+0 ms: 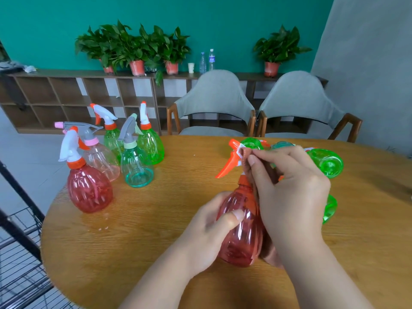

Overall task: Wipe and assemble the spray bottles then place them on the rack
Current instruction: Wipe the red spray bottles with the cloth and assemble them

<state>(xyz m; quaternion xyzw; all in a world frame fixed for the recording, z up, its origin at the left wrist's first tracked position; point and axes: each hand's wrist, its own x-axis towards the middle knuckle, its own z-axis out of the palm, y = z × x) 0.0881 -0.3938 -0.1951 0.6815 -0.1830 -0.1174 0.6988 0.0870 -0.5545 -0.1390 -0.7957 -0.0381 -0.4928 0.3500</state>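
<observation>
Wiping the red spray bottle (243, 230)
Left hand (207, 233) grips its body, right hand (292, 197) pinches the cloth (246, 162) at its trigger head (231, 156); keep it steady, wipe all round.

Bright, even light fills the scene and the shadows are soft. The left hand (207, 237) and right hand (289, 197) throw only faint shade on the desk (156, 230). A pale sheen lies near the desk's left edge, and white glints streak the held red bottle (242, 233). The left thumb is slightly blurred. Wide-angle distortion curves the shelf unit (66, 97) and tilts the grey wall (367, 63).
</observation>
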